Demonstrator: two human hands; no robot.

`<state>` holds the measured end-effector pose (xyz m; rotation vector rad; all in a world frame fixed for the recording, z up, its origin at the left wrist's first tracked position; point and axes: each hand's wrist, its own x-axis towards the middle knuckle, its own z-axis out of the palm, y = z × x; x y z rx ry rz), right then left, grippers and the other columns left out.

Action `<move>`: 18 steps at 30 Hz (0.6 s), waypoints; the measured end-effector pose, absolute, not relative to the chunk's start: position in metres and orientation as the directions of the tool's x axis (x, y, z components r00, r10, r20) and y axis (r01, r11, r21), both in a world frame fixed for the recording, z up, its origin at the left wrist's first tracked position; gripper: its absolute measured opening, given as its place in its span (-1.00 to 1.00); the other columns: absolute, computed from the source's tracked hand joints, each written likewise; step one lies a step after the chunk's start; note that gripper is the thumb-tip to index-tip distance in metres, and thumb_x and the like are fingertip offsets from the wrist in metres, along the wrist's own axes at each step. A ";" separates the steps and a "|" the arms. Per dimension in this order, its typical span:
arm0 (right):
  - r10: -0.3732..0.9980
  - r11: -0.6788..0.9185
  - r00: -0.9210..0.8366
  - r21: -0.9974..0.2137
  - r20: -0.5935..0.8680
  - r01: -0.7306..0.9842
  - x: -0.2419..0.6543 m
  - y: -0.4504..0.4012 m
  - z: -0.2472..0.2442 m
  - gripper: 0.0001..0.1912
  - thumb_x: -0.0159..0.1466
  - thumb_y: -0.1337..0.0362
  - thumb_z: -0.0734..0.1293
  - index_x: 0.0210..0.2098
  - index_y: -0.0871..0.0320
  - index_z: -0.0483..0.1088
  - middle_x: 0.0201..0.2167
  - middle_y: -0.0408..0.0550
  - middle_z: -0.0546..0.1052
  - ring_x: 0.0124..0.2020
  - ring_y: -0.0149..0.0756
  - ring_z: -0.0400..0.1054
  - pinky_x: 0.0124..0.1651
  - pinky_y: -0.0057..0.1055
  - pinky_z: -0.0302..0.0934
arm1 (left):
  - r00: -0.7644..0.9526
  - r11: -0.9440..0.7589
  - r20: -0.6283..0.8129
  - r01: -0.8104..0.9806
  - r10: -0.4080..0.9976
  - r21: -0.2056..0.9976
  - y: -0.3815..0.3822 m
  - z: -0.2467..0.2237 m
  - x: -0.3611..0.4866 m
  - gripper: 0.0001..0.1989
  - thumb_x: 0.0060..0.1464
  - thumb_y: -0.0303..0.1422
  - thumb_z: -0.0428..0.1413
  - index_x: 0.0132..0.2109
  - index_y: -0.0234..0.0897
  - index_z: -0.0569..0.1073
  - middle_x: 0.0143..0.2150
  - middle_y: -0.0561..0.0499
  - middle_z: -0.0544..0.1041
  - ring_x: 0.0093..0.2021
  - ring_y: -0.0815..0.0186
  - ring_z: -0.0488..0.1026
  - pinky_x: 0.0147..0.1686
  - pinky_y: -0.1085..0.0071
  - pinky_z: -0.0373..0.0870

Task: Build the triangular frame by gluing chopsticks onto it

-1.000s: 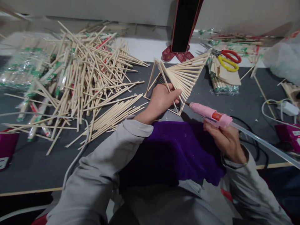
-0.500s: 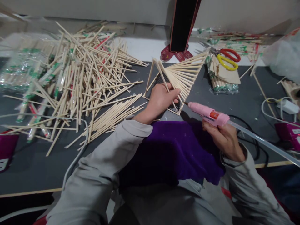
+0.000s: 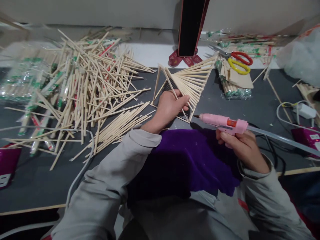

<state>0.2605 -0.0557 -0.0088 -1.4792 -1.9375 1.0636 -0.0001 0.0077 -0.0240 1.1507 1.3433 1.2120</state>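
Observation:
My left hand (image 3: 169, 106) is closed on a framework of wooden chopsticks (image 3: 192, 81), with thumb and fingers around its sticks near the lower corner. The framework has a fan of closely laid sticks on its right and an open triangular frame on its left. In my right hand (image 3: 241, 143) is a pink hot glue gun (image 3: 217, 121), a long clear glue stick running out of its back. The gun's nozzle points left, close to the framework's lower corner and slightly apart from it. The fingers under the gun are partly hidden.
Loose chopsticks (image 3: 95, 80) pile up on the left, beside wrapped packs (image 3: 17, 80). Scissors (image 3: 238, 63) lie on a pack at the back right. A dark phone-like screen (image 3: 191, 28) stands behind the framework. A white cable (image 3: 86, 163) crosses the table's left side.
The glue gun has drawn slightly down and turned more level, its nozzle moving off the stick edge toward the lower corner. My left hand keeps its hold on the framework.

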 end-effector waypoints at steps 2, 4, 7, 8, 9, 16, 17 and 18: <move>0.956 0.019 -0.264 -0.869 -0.129 0.494 0.264 -0.056 -0.005 -0.75 0.28 0.07 0.34 -0.31 0.11 0.54 -0.38 -0.07 0.56 -0.44 -0.31 0.39 -0.45 -0.41 0.18 | -0.099 0.063 -0.060 0.035 0.993 0.997 0.007 -0.022 0.000 -0.87 0.04 -0.36 0.18 -0.36 -0.38 0.51 -0.47 -0.04 0.56 -0.50 0.39 0.54 -0.60 0.59 0.32; 0.967 -0.052 -0.217 -0.932 -0.137 0.359 0.263 -0.054 0.001 -0.74 0.28 0.07 0.34 -0.34 0.12 0.52 -0.38 -0.05 0.57 -0.48 -0.33 0.36 -0.48 -0.40 0.15 | -0.095 0.078 -0.076 0.024 0.993 0.997 0.007 -0.020 0.000 -0.88 0.04 -0.37 0.18 -0.36 -0.38 0.50 -0.48 -0.04 0.56 -0.51 0.40 0.53 -0.60 0.59 0.32; 0.992 -0.046 -0.107 -0.985 -0.064 0.168 0.259 -0.038 0.012 -0.70 0.28 0.01 0.31 -0.34 0.12 0.48 -0.36 -0.01 0.58 -0.54 -0.35 0.32 -0.53 -0.38 0.14 | -0.096 0.101 -0.100 0.005 0.990 0.995 0.006 -0.015 0.001 -0.89 0.03 -0.39 0.18 -0.39 -0.37 0.50 -0.52 -0.02 0.54 -0.54 0.43 0.50 -0.61 0.60 0.32; 0.998 -0.014 -0.059 -0.992 -0.022 0.123 0.259 -0.030 0.016 -0.68 0.27 -0.01 0.30 -0.31 0.11 0.47 -0.35 -0.01 0.57 -0.56 -0.36 0.31 -0.55 -0.38 0.14 | -0.102 0.105 -0.105 0.000 0.989 0.994 0.006 -0.014 0.001 -0.88 0.03 -0.39 0.19 -0.41 -0.36 0.49 -0.53 -0.01 0.54 -0.55 0.43 0.49 -0.61 0.59 0.31; 1.000 0.022 -0.014 -0.996 0.020 0.088 0.261 -0.019 0.020 -0.66 0.26 -0.04 0.29 -0.29 0.11 0.46 -0.35 -0.02 0.56 -0.57 -0.36 0.31 -0.57 -0.38 0.14 | -0.106 0.110 -0.110 -0.004 0.988 0.994 0.006 -0.013 0.000 -0.88 0.02 -0.39 0.19 -0.42 -0.36 0.49 -0.54 -0.01 0.53 -0.56 0.43 0.49 -0.62 0.59 0.31; 0.971 0.053 0.229 -0.998 0.060 0.036 0.304 0.075 0.025 -0.74 0.20 0.04 0.28 -0.27 0.08 0.39 -0.44 -0.12 0.47 -0.52 -0.36 0.32 -0.49 -0.37 0.25 | -0.094 0.122 -0.123 -0.011 0.988 0.992 0.008 -0.012 -0.001 -0.89 0.02 -0.38 0.21 -0.41 -0.34 0.51 -0.56 -0.01 0.54 -0.60 0.43 0.45 -0.63 0.58 0.32; 0.973 0.024 0.228 -0.999 0.033 0.040 0.307 0.087 0.022 -0.75 0.19 0.06 0.29 -0.28 0.10 0.39 -0.46 -0.13 0.45 -0.54 -0.39 0.29 -0.50 -0.40 0.24 | -0.095 0.120 -0.121 -0.011 0.988 0.993 0.008 -0.011 -0.001 -0.90 0.01 -0.39 0.21 -0.41 -0.35 0.51 -0.56 -0.01 0.54 -0.60 0.43 0.46 -0.63 0.59 0.31; 0.977 0.001 0.213 -0.999 0.010 0.043 0.308 0.097 0.019 -0.77 0.18 0.09 0.31 -0.29 0.12 0.39 -0.48 -0.14 0.44 -0.56 -0.42 0.28 -0.52 -0.42 0.22 | -0.096 0.120 -0.121 -0.012 0.988 0.993 0.008 -0.011 -0.001 -0.90 0.01 -0.39 0.21 -0.41 -0.35 0.51 -0.56 -0.01 0.54 -0.59 0.43 0.46 -0.63 0.59 0.31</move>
